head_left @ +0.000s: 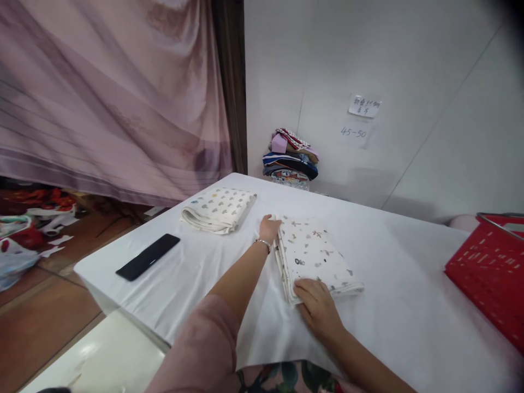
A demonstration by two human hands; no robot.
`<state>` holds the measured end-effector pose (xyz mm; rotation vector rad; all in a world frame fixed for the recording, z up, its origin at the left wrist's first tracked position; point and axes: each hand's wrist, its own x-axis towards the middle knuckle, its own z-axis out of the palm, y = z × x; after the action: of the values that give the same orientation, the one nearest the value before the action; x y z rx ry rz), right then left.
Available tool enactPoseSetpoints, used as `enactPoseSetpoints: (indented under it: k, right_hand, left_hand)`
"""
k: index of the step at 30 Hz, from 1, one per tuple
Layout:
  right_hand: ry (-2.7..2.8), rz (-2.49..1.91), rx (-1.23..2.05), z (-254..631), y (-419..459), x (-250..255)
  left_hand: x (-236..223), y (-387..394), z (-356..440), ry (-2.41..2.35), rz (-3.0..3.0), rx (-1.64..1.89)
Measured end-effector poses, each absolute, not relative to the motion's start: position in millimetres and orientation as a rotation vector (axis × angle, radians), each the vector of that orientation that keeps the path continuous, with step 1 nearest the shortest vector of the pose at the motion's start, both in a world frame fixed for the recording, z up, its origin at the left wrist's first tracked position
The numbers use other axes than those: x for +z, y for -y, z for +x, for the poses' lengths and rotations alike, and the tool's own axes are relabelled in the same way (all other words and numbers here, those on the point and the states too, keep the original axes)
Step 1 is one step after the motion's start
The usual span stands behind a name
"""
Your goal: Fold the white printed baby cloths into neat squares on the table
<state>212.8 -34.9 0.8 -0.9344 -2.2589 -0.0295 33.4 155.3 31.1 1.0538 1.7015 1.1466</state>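
A white folded cloth (315, 254) with small scattered prints lies on the white-covered table in front of me, its stacked layers showing along the left edge. My left hand (269, 228), with a bracelet at the wrist, grips this cloth at its far left corner. At the near left corner, my right hand (317, 304) is closed over the edge, fingers on top and the thumb mostly hidden. Another folded cloth (223, 207), white with grey shapes, rests farther left, apart from both hands.
A black flat object (148, 256) lies near the table's left edge. The table (393, 251) carries a red plastic basket (489, 267) at the right. Beyond the far edge, folded fabrics (290, 155) are piled against the wall. A pink curtain (123, 93) hangs at the left.
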Motion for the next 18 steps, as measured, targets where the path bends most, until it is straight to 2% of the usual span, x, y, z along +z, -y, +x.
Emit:
enactPoseSetpoints:
  k: [8, 18]
  right_hand:
    - [2.256, -0.954, -0.006, 203, 34, -2]
    - [2.247, -0.976, 0.014, 199, 37, 0]
  left_hand:
    - [12, -155, 23, -1.853, 1.116, 1.069]
    - [29, -141, 34, -1.943, 1.421, 1.035]
